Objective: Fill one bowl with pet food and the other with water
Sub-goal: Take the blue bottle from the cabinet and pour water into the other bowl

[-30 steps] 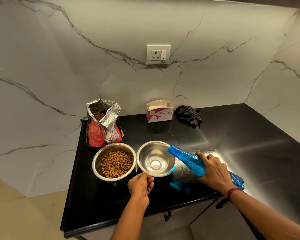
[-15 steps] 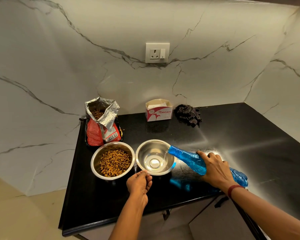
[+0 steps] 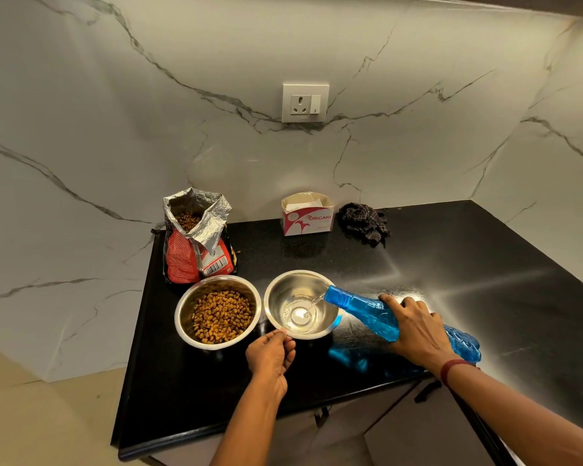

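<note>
Two steel bowls stand side by side on the black counter [image 3: 485, 264]. The left bowl [image 3: 186, 314] holds brown kibble. The right bowl [image 3: 276, 294] has a shallow pool of water in its bottom. My right hand [image 3: 414, 327] grips a blue plastic bottle [image 3: 360, 307] tilted almost flat, its mouth over the right bowl's rim, and a thin stream of water runs into the bowl. My left hand [image 3: 271, 354] pinches the near rim of the right bowl. An open red pet food bag [image 3: 196, 243] stands behind the left bowl.
A small pink and white Origami box [image 3: 307, 216] and a crumpled dark cloth [image 3: 364, 220] sit at the back by the marble wall. A wall socket [image 3: 305, 102] is above them. Cabinet fronts with dark handles [image 3: 424, 391] lie below the counter's front edge.
Water began flowing from the bottle half a second ago and now pools in the right bowl. Both hands have kept their holds and hardly moved.
</note>
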